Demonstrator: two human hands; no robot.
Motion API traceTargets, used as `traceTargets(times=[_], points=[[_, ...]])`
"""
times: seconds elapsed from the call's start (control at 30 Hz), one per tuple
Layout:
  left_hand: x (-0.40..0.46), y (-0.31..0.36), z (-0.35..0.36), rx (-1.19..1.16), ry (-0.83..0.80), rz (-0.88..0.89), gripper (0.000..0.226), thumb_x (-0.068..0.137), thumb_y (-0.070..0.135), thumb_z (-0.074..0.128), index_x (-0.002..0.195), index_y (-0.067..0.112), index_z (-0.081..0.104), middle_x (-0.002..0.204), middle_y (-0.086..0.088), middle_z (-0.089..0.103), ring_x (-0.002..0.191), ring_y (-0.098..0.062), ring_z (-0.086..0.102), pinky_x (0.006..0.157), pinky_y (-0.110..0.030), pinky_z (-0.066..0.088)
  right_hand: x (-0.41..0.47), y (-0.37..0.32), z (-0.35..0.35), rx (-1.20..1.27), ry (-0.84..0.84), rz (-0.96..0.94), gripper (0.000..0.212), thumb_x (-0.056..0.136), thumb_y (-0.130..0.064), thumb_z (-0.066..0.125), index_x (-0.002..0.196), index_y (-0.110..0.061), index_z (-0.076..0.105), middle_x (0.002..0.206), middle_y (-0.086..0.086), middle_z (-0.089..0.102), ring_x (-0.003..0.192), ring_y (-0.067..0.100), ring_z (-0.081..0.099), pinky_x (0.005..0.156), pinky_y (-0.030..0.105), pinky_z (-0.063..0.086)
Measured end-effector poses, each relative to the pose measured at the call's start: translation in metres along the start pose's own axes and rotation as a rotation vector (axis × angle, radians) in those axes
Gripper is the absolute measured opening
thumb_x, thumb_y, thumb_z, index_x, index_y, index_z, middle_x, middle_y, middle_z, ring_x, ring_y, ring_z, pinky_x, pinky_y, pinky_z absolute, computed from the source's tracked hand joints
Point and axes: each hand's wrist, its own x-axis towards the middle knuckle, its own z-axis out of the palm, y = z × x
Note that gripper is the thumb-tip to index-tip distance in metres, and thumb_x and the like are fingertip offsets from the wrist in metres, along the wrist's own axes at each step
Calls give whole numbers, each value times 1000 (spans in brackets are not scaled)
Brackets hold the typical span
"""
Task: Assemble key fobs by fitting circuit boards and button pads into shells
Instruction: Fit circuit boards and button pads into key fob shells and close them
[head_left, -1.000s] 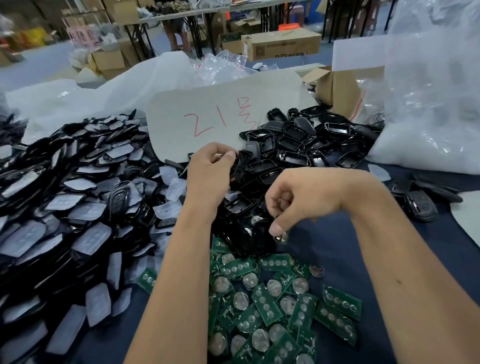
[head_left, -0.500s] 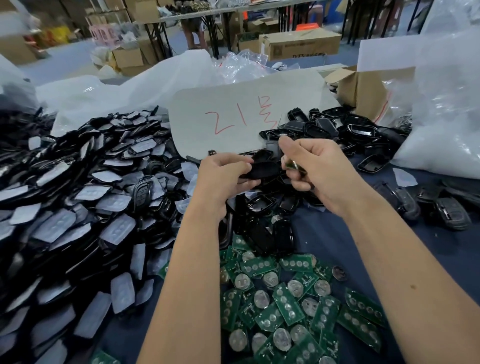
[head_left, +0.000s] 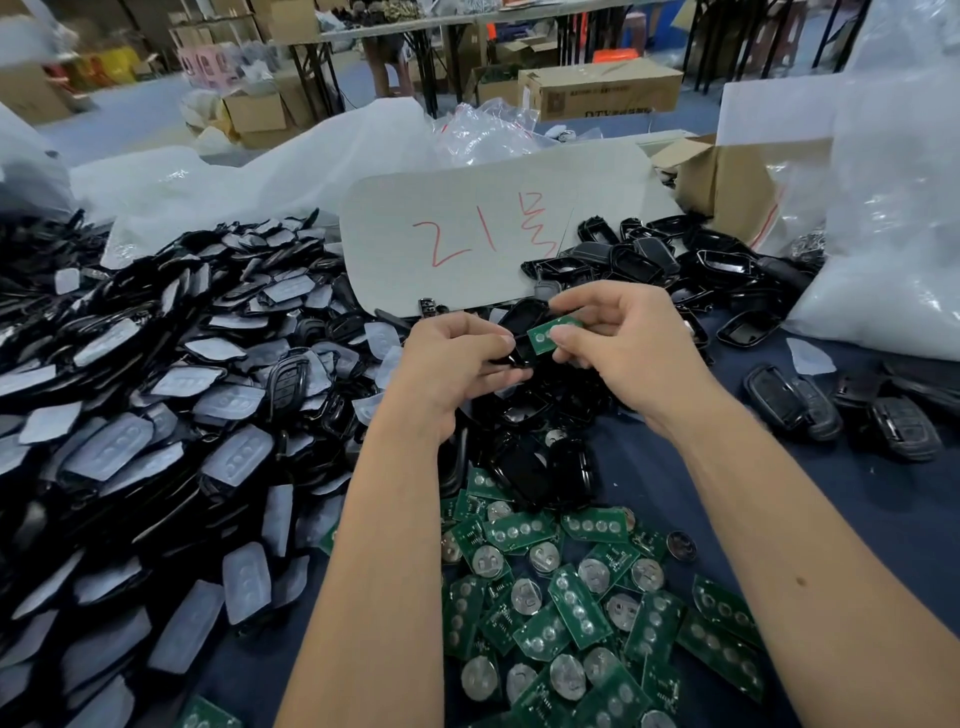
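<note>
Green circuit board (head_left: 551, 332) against black shell (head_left: 522, 321)

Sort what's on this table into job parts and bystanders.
Job: left hand holding black shell; right hand pinching green circuit board; circuit board pile; button pad heap; empty shells.
Bystanders: white card; cardboard box; plastic bags.

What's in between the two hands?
In the head view, a black shell held by the left hand and a green circuit board pinched by the right hand.
</note>
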Motion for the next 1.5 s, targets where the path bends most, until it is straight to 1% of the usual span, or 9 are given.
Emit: traceTargets(times=[0.13, 0.43, 0.67, 0.8, 0.9, 1.1, 1.27, 1.4, 1.5], points=[[-1, -1, 2, -31, -17, 8, 3, 92, -5, 69, 93, -2, 68, 84, -16, 71, 75, -32, 78, 64, -25, 62, 0, 1, 7, -22, 88, -4, 14, 85, -6, 83, 94, -11, 73, 77, 6, 78, 67, 18, 77, 62, 27, 54], [2, -3, 3, -68, -26, 37, 8, 87, -5, 75, 85, 0, 69, 84, -14, 72, 69, -24, 75, 64, -23, 60, -2, 3, 15, -64, 199, 12, 14, 82, -10, 86, 88, -15, 75, 71, 2, 76, 60, 15, 75, 60, 24, 58], [4, -4, 13, -84, 50, 136, 18, 78, -8, 83, 79, 3, 68, 72, -12, 69, 64, -18, 72, 64, -23, 60, -3, 4, 27, 59, 355, 72, 14, 77, -14, 89, 82, -15, 75, 63, -1, 75, 58, 15, 75, 71, 40, 65], [7, -3, 11, -103, 40, 201, 19, 79, -10, 81, 77, 3, 68, 59, -4, 67, 62, -18, 72, 66, -25, 61, -4, -1, 26, 87, 338, 66, 18, 78, -16, 89, 84, -13, 73, 62, 1, 74, 59, 17, 75, 75, 43, 65], [6, -5, 10, -97, 25, 189, 17, 80, -10, 80, 79, 2, 67, 69, -12, 70, 66, -20, 73, 67, -25, 62, -6, -3, 27, -20, 344, 18, 17, 80, -16, 88, 84, -15, 71, 62, 1, 74, 59, 15, 74, 74, 42, 64], [5, -5, 11, -77, 23, 167, 22, 77, -10, 83, 81, 3, 66, 70, -12, 68, 67, -23, 73, 68, -26, 62, -4, -5, 23, -194, 349, -38, 19, 81, -23, 88, 88, -17, 71, 85, 10, 72, 73, 24, 72, 80, 44, 60], [5, -7, 7, -43, 21, 195, 24, 74, -10, 85, 82, 4, 67, 63, -5, 65, 67, -24, 74, 69, -28, 61, -5, -7, 22, -320, 366, -94, 27, 76, -34, 92, 84, -20, 70, 83, -5, 68, 65, 4, 61, 71, 20, 51], [4, -4, -4, -54, -9, 185, 25, 74, -10, 85, 78, 8, 67, 65, -8, 67, 69, -26, 74, 70, -28, 61, -4, -3, 19, -241, 344, -16, 42, 69, -41, 95, 93, -23, 66, 81, -5, 69, 67, 7, 63, 66, 20, 49], [-1, 4, -13, -35, -49, 179, 26, 73, -12, 83, 79, 8, 67, 68, -10, 69, 65, -24, 71, 66, -25, 58, -4, -5, 21, 70, 134, 55, 21, 81, -23, 90, 93, -14, 75, 79, 9, 76, 62, 15, 68, 55, 25, 50]])
